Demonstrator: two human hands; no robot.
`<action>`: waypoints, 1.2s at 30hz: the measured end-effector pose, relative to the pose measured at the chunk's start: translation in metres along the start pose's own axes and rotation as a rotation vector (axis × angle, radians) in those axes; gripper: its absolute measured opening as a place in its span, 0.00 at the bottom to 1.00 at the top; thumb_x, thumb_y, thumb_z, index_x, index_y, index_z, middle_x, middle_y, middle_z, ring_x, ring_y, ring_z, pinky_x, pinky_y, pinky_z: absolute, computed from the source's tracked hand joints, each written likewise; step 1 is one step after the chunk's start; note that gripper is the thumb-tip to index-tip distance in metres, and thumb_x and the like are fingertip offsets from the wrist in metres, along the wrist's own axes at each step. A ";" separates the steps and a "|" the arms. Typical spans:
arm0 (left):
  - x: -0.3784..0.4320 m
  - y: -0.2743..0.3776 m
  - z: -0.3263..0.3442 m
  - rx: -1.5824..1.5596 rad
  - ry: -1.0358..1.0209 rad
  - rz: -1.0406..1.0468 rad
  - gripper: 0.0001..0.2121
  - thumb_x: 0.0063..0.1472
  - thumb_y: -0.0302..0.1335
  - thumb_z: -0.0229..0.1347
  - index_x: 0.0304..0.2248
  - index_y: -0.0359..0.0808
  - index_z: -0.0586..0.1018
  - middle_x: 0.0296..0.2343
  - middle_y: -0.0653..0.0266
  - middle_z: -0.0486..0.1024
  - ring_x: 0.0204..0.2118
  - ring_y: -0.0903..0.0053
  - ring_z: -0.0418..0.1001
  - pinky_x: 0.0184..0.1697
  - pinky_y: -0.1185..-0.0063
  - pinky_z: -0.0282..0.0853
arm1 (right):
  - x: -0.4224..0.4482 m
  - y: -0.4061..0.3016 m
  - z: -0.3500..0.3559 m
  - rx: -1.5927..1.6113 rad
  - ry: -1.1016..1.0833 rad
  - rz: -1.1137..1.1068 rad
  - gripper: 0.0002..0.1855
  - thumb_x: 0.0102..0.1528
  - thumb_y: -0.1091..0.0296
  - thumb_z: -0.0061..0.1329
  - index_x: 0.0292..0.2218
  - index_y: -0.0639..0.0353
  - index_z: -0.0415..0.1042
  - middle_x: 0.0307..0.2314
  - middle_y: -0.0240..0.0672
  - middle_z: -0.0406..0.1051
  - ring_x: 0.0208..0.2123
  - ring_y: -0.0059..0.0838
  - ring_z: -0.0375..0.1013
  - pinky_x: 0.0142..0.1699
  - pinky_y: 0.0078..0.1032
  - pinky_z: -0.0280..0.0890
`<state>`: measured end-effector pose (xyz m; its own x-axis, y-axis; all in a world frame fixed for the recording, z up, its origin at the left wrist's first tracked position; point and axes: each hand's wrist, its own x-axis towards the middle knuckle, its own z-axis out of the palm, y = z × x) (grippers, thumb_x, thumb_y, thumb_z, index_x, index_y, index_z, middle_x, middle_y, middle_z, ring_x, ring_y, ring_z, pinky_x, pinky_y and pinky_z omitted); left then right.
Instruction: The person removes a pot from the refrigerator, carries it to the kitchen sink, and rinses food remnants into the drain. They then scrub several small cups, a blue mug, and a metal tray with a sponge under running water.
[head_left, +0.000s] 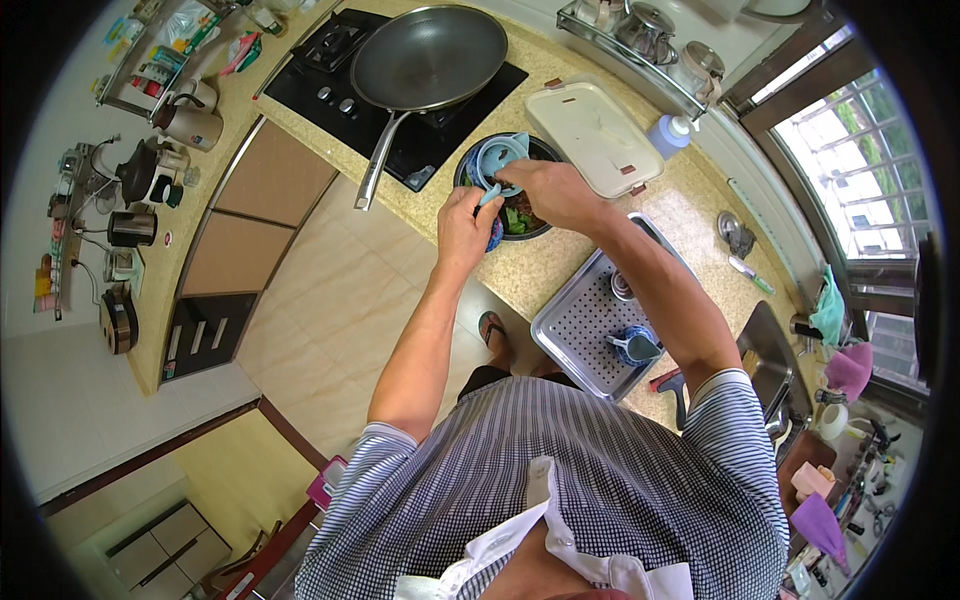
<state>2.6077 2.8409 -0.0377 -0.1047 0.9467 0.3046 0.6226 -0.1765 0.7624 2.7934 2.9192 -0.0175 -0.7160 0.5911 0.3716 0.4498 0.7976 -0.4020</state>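
Observation:
My left hand (463, 229) grips the light-blue handle of a small pitcher (501, 155). The pitcher is pale blue inside with a patterned blue outer wall, and it is tilted so its mouth faces up at me. Some dark bits cling inside it. Fingers of my right hand (551, 191) reach to the pitcher's mouth; their tips are partly hidden, so what they hold is unclear. Beneath both hands is a round dark bowl (459, 171) containing green leaves (516, 222) and brown crumbly matter.
A large frying pan (431, 56) rests on the gas hob (300, 90), its handle jutting over the counter edge. Nearby lie a cream plastic lid (592, 135), a perforated metal tray (570, 330) with another small pitcher (637, 347), a knife (750, 274) and a sink (772, 360).

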 end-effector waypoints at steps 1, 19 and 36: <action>0.001 0.002 0.000 0.020 -0.006 0.000 0.10 0.59 0.32 0.61 0.29 0.32 0.79 0.24 0.53 0.73 0.28 0.58 0.72 0.33 0.67 0.66 | 0.003 -0.001 -0.003 -0.086 0.006 0.016 0.18 0.49 0.77 0.50 0.44 0.60 0.74 0.35 0.38 0.74 0.39 0.41 0.77 0.40 0.35 0.72; -0.004 -0.004 0.008 -0.093 -0.065 -0.050 0.10 0.59 0.32 0.60 0.29 0.31 0.79 0.25 0.54 0.74 0.28 0.61 0.74 0.33 0.70 0.67 | 0.009 0.015 0.007 0.049 0.176 0.066 0.06 0.51 0.70 0.51 0.32 0.58 0.77 0.35 0.39 0.76 0.36 0.44 0.76 0.42 0.37 0.71; 0.004 -0.007 0.003 -0.091 -0.054 0.142 0.07 0.58 0.27 0.61 0.32 0.31 0.79 0.27 0.55 0.73 0.30 0.62 0.72 0.33 0.72 0.67 | 0.031 0.006 -0.001 -0.244 -0.295 0.102 0.08 0.50 0.71 0.53 0.33 0.61 0.78 0.33 0.45 0.78 0.36 0.43 0.79 0.38 0.37 0.73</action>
<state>2.6058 2.8463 -0.0436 0.0227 0.9234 0.3831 0.5554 -0.3303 0.7632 2.7744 2.9428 -0.0077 -0.7679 0.6368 0.0696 0.6146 0.7630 -0.2000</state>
